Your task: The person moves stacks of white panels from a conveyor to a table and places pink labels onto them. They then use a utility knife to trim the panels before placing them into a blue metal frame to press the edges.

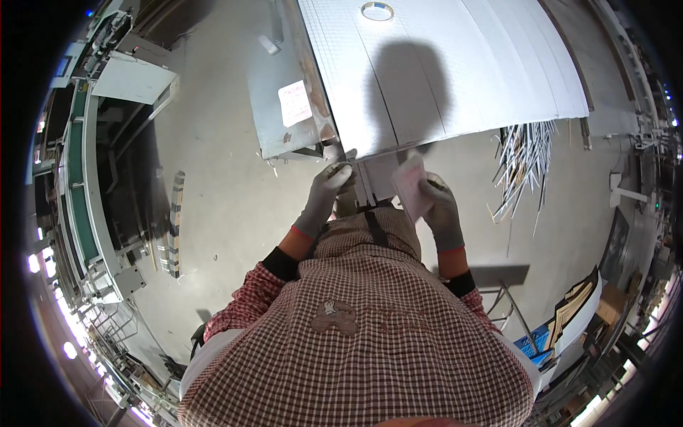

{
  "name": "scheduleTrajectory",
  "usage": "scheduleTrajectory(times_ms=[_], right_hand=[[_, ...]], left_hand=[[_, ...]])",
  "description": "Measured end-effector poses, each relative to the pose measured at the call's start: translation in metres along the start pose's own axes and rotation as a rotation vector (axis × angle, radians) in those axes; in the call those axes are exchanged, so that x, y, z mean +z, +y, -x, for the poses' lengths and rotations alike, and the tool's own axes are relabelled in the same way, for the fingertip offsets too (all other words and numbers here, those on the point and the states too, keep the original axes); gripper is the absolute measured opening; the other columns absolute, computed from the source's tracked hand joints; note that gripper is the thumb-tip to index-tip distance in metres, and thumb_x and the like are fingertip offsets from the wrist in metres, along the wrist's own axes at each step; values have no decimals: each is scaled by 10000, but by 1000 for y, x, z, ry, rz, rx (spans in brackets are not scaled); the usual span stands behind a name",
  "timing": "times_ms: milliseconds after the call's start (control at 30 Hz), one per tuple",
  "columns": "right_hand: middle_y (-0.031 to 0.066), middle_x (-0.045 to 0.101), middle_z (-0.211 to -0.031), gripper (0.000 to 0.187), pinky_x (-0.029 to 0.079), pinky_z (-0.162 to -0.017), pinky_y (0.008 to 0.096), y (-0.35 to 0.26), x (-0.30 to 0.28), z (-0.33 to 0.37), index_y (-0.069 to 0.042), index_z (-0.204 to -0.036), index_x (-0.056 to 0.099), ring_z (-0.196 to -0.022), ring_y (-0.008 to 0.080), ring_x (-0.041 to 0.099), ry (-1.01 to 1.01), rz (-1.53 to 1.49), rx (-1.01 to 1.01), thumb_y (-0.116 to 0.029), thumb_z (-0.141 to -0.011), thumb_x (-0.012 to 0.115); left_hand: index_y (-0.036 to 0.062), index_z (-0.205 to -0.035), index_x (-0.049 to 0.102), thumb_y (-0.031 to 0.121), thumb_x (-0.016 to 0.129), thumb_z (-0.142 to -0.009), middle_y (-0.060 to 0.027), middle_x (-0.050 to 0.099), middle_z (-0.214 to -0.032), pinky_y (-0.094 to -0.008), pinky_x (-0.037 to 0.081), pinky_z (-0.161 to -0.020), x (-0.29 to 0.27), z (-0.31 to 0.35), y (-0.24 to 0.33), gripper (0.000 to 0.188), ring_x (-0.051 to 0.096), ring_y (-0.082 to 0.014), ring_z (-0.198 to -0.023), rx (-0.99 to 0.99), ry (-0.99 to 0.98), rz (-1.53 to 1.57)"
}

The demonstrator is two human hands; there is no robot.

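Observation:
My right hand (441,203), in a grey-white glove, grips a small stack of pale paper slips (411,186) with faint reddish print. The slips stand tilted just below the near edge of the white sheets. My left hand (329,191), gloved the same way, is closed near the sheets' left corner; whatever its fingers pinch, if anything, is too small to make out. The large white sheets (491,67) lie flat in front of me, with a shadow across their middle. On them, toward the far side, rests a roll of tape (377,11).
Left of the sheets stands a grey metal surface (260,107) bearing a sheet of paper (294,103) with red writing. Thin strips (526,160) hang in a bundle under the sheets' right side. A striped bar (175,224) lies on the floor. A blue crate (535,341) stands lower right.

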State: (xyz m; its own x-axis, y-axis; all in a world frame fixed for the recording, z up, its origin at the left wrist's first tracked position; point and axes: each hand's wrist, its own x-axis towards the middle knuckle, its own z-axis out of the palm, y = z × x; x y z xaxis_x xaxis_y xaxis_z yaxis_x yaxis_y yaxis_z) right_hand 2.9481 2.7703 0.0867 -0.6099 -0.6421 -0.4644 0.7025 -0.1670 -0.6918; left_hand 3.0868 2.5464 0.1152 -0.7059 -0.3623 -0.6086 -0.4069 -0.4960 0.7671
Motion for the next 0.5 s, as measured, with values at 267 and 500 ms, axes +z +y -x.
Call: scheduleTrajectory(times_ms=[267, 500], right_hand=[[49, 610, -894, 234, 465, -736, 276, -91, -9, -117, 18, -1010, 594, -839, 143, 563, 203, 131, -457, -110, -821, 645], [37, 578, -852, 200, 431, -666, 208, -35, 21, -55, -5, -966, 590, -762, 89, 518, 309, 386, -574, -105, -804, 651]], left_hand=[[-25, -1201, 517, 303, 683, -801, -33, 598, -953, -252, 424, -813, -11, -43, -47, 544, 548, -139, -871, 97, -106, -147], [-2, -1000, 642, 110, 633, -780, -82, 658, -932, -264, 477, -733, -45, -105, -119, 247, 603, -137, -780, 173, -149, 201]])
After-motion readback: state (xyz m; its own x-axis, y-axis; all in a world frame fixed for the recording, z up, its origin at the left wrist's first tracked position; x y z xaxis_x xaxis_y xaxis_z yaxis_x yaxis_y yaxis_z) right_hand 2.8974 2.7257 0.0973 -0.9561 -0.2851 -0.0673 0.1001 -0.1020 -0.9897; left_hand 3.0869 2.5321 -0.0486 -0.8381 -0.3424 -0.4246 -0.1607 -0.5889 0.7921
